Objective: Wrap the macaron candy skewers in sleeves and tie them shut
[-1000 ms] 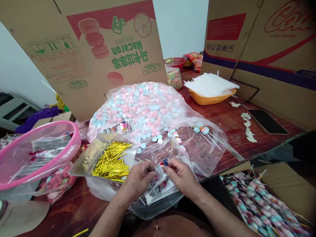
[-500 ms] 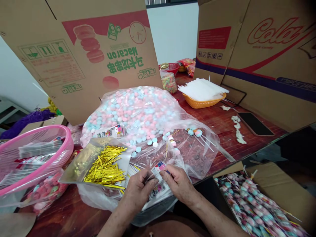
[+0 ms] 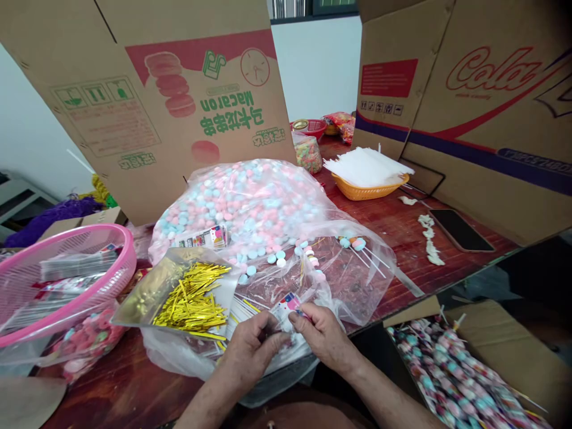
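Observation:
Near the table's front edge my two hands are close together over a pile of printed plastic wrappers (image 3: pixel 287 305) and white sticks (image 3: pixel 240 311). My right hand (image 3: pixel 325 335) is closed, thumb and fingers pinching the edge of a thin wrapper. Facing it, my left hand (image 3: pixel 255 344) has thumb and forefinger curled on the clear part of that wrapper, which is blurred between the hands. To the left of them, gold twist ties (image 3: pixel 193 301) lie in an open clear bag. Behind spreads a large clear bag of pink, blue and white round candies (image 3: pixel 250 199).
A pink basket (image 3: pixel 127 256) of wrappers stands left. A yellow basket (image 3: pixel 369 189) of white sticks and a phone (image 3: pixel 462 230) are on the right. An open carton of candy skewers (image 3: pixel 456 369) sits below the edge. Tall cardboard boxes (image 3: pixel 179 143) rise behind.
The printed wrapper seen between my hands has slipped mostly out of sight, leaving a blurred clear patch. Both hands stay nearly in place, and the view has shifted slightly.

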{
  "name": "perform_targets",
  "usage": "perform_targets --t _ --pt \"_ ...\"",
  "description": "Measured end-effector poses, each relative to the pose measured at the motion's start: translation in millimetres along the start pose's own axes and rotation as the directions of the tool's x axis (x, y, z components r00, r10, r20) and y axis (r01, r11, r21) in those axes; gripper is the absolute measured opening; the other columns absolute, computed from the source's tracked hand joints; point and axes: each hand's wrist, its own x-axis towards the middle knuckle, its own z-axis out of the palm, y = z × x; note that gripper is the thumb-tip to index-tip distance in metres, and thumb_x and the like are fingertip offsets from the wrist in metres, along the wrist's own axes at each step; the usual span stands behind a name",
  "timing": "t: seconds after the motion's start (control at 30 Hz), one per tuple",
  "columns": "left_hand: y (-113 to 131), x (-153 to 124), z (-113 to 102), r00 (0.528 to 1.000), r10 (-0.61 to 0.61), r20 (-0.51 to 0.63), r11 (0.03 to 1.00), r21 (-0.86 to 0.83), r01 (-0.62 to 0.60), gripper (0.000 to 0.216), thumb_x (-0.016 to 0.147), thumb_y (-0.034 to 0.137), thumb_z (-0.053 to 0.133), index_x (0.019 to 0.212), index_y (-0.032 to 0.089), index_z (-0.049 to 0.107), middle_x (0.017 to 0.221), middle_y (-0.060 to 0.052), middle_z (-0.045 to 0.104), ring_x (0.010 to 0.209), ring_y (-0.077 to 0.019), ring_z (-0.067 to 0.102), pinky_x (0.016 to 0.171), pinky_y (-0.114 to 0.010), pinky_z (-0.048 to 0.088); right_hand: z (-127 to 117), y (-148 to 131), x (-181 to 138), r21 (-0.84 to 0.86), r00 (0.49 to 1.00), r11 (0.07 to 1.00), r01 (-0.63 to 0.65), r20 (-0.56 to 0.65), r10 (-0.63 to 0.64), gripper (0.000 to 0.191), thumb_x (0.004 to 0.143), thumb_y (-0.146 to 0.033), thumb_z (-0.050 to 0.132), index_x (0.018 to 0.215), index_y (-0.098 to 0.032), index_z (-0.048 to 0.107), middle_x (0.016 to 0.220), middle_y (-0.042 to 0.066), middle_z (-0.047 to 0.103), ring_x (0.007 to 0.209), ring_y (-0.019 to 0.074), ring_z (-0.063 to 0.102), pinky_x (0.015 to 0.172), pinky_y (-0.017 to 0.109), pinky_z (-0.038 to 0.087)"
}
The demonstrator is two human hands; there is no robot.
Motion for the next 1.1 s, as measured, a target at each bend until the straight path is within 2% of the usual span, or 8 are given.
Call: perform_targets --t 0.27,0.4,0.53,0.7,0.8,0.9,1.0,1.1 --pt "-8.0 -2.0 -2.1 0.993 0.115 0.016 0.977 0.176 -0.116 0.032 0.088 0.036 0.038 0.068 0.017 0.055 0.059 0.001 0.053 0.056 -0.0105 0.047 0.054 -0.021 0.034 -8.6 -2.5 3.4 0.061 0.997 0.998 -0.020 0.082 0.014 0.032 0.081 -0.044 0.050 0.066 -0.017 0.043 0.061 -0.004 0.037 0.057 0.0080 0.033 0.050 0.019 0.028" --pt "-13.1 -2.4 -2.6 0.980 0.190 -0.060 0.933 0.322 -0.161 0.036 0.089 0.036 0.034 0.065 0.018 0.053 0.058 0.000 0.055 0.055 -0.0114 0.050 0.053 -0.021 0.036 -14.9 1.4 10.5 -0.099 0.978 0.994 -0.047 -0.206 0.025 0.041 0.088 -0.047 0.034 0.059 -0.019 0.039 0.053 -0.004 0.037 0.050 0.0083 0.036 0.047 0.019 0.032" --pt "-17.7 -5.8 -13.4 0.930 0.299 -0.216 0.909 0.360 -0.209 0.028 0.089 0.031 0.036 0.084 0.018 0.061 0.077 -0.005 0.066 0.074 -0.0153 0.060 0.067 -0.025 0.045 -76.6 20.5 31.7 -0.491 0.825 0.838 -0.239 -0.558 -0.091 0.038 0.087 -0.042 0.030 0.063 -0.018 0.048 0.061 0.002 0.049 0.062 0.0151 0.048 0.059 0.027 0.041" --pt "-16.6 -15.2 -34.6 0.879 0.409 -0.243 0.871 0.392 -0.297 0.025 0.089 0.027 0.040 0.096 0.018 0.062 0.085 -0.005 0.068 0.079 -0.0161 0.059 0.073 -0.029 0.044 -151.0 52.9 50.4 -0.611 0.802 0.700 -0.370 -0.591 -0.092 0.025 0.073 -0.035 0.053 0.054 -0.018 0.053 0.068 0.010 0.056 0.080 0.0265 0.054 0.071 0.043 0.041" --pt "-17.4 -19.0 -43.0 0.859 0.460 -0.225 0.837 0.434 -0.334 0.025 0.089 0.025 0.039 0.098 0.019 0.063 0.082 -0.004 0.067 0.075 -0.0154 0.057 0.071 -0.029 0.043 -157.8 59.1 36.1 -0.716 0.856 0.635 -0.289 -0.491 -0.164 0.025 0.078 -0.030 0.047 0.059 -0.019 0.057 0.065 0.010 0.058 0.070 0.0241 0.057 0.065 0.038 0.043" --pt "-20.5 -19.6 -48.9 0.871 0.453 -0.189 0.822 0.468 -0.326 0.026 0.090 0.025 0.039 0.098 0.020 0.063 0.084 -0.004 0.068 0.076 -0.0156 0.056 0.071 -0.029 0.041 -146.5 43.7 9.9 -0.802 0.915 0.598 -0.005 -0.245 -0.321 0.021 0.082 -0.027 0.044 0.083 -0.021 0.064 0.077 0.008 0.065 0.070 0.0210 0.061 0.062 0.032 0.045" --pt "-22.9 -17.4 -53.2 0.879 0.452 -0.150 0.802 0.499 -0.328 0.027 0.090 0.027 0.039 0.097 0.019 0.063 0.085 -0.004 0.068 0.077 -0.0162 0.056 0.072 -0.030 0.040 -126.4 13.3 -8.2 -0.747 0.881 0.578 0.327 0.021 -0.472 0.024 0.085 -0.022 0.044 0.103 -0.023 0.060 0.090 0.005 0.067 0.079 0.0179 0.063 0.068 0.028 0.048" --pt "-22.4 -15.5 -56.3 0.878 0.464 -0.116 0.780 0.523 -0.344 0.028 0.090 0.028 0.038 0.098 0.019 0.063 0.084 -0.005 0.068 0.077 -0.0165 0.055 0.073 -0.031 0.039 -110.4 -11.9 -11.9 -0.745 0.819 0.468 0.475 0.180 -0.545 0.028 0.086 -0.015 0.043 0.107 -0.024 0.059 0.092 0.005 0.068 0.084 0.0172 0.063 0.074 0.027 0.047"
